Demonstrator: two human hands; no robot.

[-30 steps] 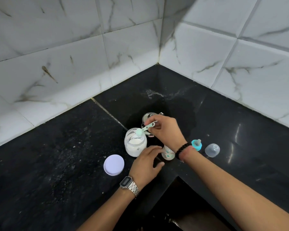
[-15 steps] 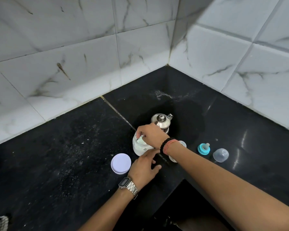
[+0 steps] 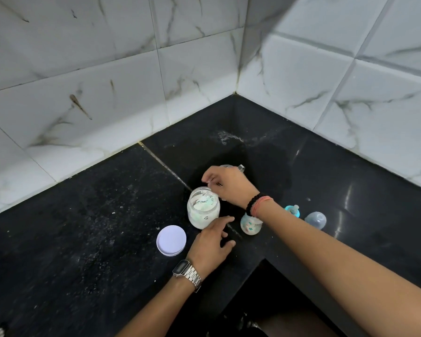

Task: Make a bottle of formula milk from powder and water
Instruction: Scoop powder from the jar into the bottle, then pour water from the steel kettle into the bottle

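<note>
Your right hand [image 3: 225,182] hovers over the powder jar [image 3: 203,210], fingers curled, grip unclear. Left hand [image 3: 212,242], relaxed, touches jar at 5 o'clock.

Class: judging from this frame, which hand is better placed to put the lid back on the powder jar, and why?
Probably the left hand: it is open beside the powder jar, with the lid lying just to its left. The right hand is busy over the jar's mouth.

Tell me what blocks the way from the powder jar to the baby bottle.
Nothing on the counter does. The powder jar and baby bottle stand apart with bare black counter between; only the right hand's own wrist crosses above the bottle, hiding its mouth.
</note>
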